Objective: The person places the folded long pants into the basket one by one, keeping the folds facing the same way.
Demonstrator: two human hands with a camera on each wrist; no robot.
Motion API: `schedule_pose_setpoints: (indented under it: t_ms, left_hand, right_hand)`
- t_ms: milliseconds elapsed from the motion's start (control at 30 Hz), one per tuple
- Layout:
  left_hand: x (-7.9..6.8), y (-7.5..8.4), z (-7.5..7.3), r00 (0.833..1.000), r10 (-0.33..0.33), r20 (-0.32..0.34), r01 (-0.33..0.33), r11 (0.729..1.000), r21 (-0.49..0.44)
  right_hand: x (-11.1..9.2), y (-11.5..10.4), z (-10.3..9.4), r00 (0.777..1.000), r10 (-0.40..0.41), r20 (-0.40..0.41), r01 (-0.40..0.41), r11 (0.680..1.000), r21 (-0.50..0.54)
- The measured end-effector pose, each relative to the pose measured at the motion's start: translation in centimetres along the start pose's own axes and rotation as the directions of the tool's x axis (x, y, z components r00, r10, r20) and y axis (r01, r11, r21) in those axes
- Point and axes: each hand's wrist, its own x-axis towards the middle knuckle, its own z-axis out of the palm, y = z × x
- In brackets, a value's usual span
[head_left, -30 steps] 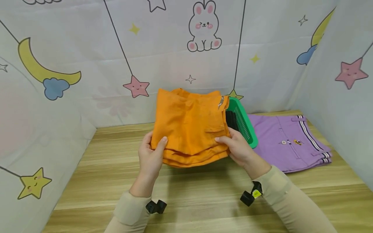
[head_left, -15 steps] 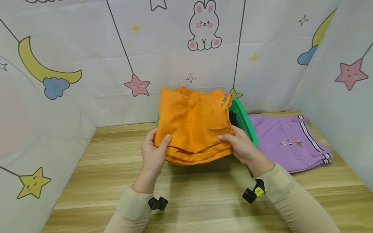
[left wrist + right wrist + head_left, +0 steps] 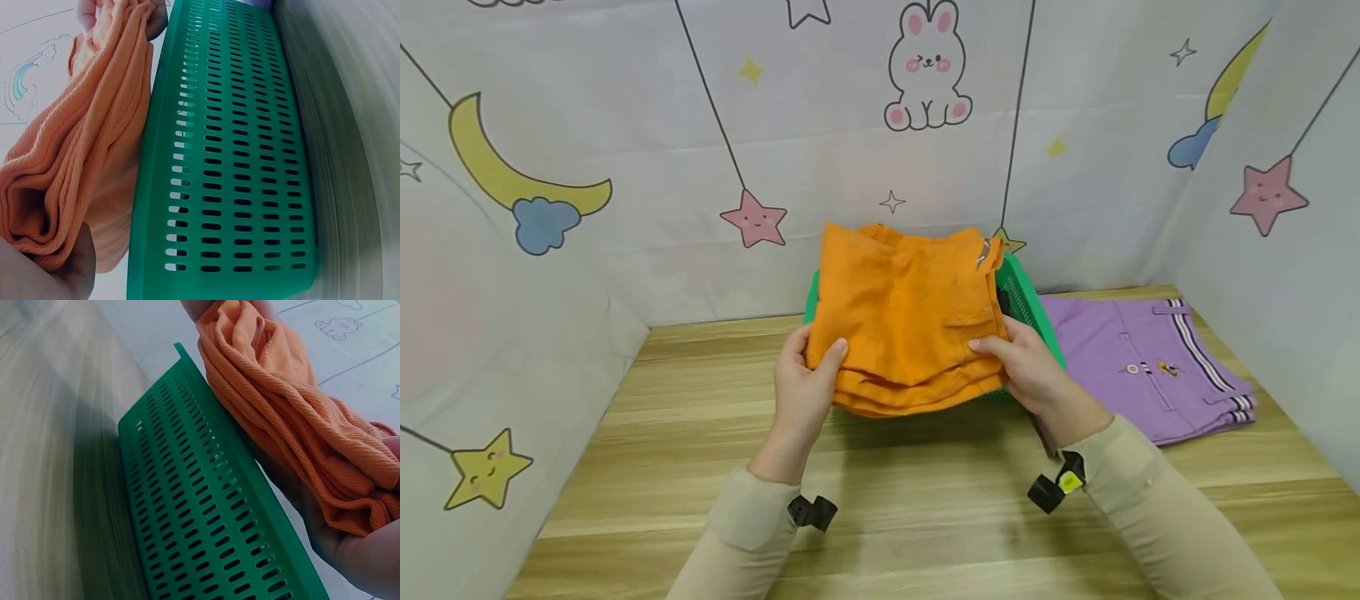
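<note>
Both hands hold a folded orange pair of shorts [image 3: 902,308] over a green basket. My left hand [image 3: 805,379] grips its near left corner, thumb on top and fingers underneath. At the near right corner my right hand [image 3: 1033,367] pinches the cloth the same way. The green basket [image 3: 231,144] has slotted walls; in the head view the shorts cover most of it. From both wrist views the stacked folds of the orange shorts [image 3: 294,425] appear above the basket's rim. Something dark shows inside the basket at its right end.
A folded purple garment [image 3: 1120,367] with striped trim lies on the wooden table [image 3: 700,400], right of the basket. A white cloth backdrop [image 3: 820,108] with cartoon prints stands behind and at both sides.
Both hands and the orange shorts have moved a little to the right and away from me. More of the basket's left rim now shows, and less of its right interior.
</note>
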Motion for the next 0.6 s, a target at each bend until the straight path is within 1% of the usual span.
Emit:
schedule_pose_setpoints:
  t_ms: [167,600]
  left_hand:
    - [0.42,-0.08,0.16,1.0,-0.025,-0.002,0.025,1.0,-0.002]
    - [1.03,-0.32,0.5,0.998,-0.068,-0.012,0.067,0.998,-0.019]
  right_hand:
    - [0.32,-0.1,-0.22,1.0,0.021,-0.019,-0.021,1.0,-0.008]
    - [0.98,-0.31,-0.57,0.998,0.038,-0.041,-0.038,0.999,0.001]
